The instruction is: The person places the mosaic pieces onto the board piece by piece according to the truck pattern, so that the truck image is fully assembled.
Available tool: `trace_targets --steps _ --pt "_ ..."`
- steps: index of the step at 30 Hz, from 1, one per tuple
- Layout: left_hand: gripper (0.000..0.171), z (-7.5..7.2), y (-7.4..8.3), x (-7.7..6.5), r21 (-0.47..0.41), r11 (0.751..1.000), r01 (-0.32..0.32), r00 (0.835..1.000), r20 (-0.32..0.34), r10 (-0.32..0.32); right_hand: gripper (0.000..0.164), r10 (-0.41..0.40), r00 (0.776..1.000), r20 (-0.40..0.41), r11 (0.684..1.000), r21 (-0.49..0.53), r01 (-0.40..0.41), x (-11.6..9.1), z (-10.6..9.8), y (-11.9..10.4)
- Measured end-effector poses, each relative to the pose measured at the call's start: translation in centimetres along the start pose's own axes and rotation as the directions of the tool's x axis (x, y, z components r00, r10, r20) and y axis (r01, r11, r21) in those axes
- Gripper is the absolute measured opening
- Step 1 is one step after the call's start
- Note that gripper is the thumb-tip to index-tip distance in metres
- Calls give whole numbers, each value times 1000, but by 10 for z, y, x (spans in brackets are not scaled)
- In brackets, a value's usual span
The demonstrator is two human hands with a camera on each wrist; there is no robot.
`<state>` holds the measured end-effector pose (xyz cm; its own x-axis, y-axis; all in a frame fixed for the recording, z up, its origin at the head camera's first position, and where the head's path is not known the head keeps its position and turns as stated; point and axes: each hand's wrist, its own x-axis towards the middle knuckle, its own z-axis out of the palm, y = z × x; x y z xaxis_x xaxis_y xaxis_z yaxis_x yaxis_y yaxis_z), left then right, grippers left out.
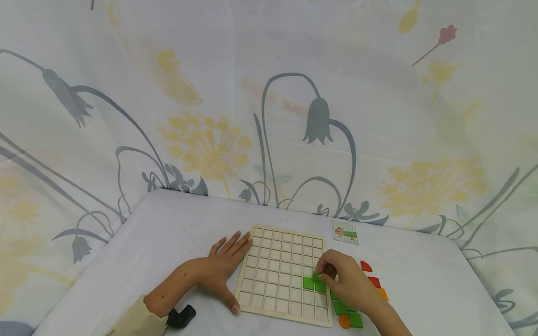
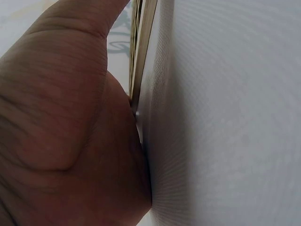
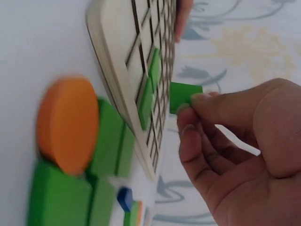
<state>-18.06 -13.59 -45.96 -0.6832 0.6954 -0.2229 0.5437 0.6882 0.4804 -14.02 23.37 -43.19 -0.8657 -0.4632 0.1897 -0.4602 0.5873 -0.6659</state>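
Note:
A pale wooden grid board [image 1: 271, 266] lies on the white-covered table in the head view. My left hand [image 1: 216, 273] is spread flat along its left edge, fingertips at the upper corner and thumb at the lower one. Over the board's right side, my right hand [image 1: 346, 280] pinches a green square tile [image 3: 182, 96] between thumb and fingers; in the right wrist view the tile is just above the grid. Two green tiles [image 1: 314, 284] sit side by side in grid cells below that hand. The left wrist view shows mostly the left palm [image 2: 51, 108] beside the board's edge.
Right of the board lie several loose green pieces [image 1: 355, 320], an orange round piece [image 1: 344, 322], red pieces [image 1: 366, 266] and an orange piece [image 1: 383, 294]. A small pattern card [image 1: 346, 232] lies behind them. A black object [image 1: 182, 317] is near the left wrist. Patterned fabric rises behind the table.

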Motion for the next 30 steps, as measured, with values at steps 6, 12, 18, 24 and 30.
trace_targets --steps 6,12,18,24,30 --pt "152 0 1 0 -4 1000 -4 1000 1 4 25 -81 991 -106 996 32 85 4 21 -5" --pt "152 0 1 -1 -5 1000 -4 1000 1 4 28 -22 986 -165 999 22 26 6 32 -8" --pt "152 -1 0 -1 -7 1000 -4 1000 1 4 24 60 990 -129 995 83 -49 10 40 -5" --pt "152 -1 1 -1 -9 1000 -6 1000 1 6 20 95 991 -93 992 97 -86 10 42 -5" --pt "152 -2 1 -1 -5 1000 -7 1000 -2 7 19 80 995 -53 995 65 -76 11 42 -2"
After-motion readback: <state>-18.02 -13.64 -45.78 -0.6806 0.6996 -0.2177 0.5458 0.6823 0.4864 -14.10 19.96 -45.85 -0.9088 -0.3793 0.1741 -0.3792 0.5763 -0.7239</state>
